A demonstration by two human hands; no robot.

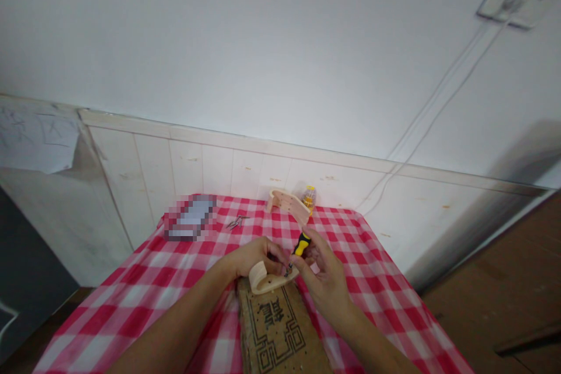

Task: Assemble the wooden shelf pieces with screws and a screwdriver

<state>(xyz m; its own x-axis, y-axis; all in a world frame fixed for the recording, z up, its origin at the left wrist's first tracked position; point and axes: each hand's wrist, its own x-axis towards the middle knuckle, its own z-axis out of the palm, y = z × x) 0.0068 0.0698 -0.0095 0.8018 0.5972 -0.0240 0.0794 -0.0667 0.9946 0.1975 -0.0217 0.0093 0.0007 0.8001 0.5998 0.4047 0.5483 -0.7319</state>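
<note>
A yellow-and-black screwdriver (301,244) is in my right hand (326,274), tilted, its shaft pointing down and to the left. Its tip meets a small dark metal part (287,272) on a curved pale wooden piece (272,286). My left hand (263,256) lies along the far side of this wood, fingers bent and closed on it near the tip; part of the grip is hidden. Under the wood is a brown cardboard box (280,333) with black printed lines and characters.
A second curved wooden piece (289,204) stands at the table's back, beside a clear container with yellow parts (309,197). Small metal pieces (237,222) and a blurred-out flat object (191,217) lie left on the red-and-white checked cloth (184,298). Behind is the wall (245,169).
</note>
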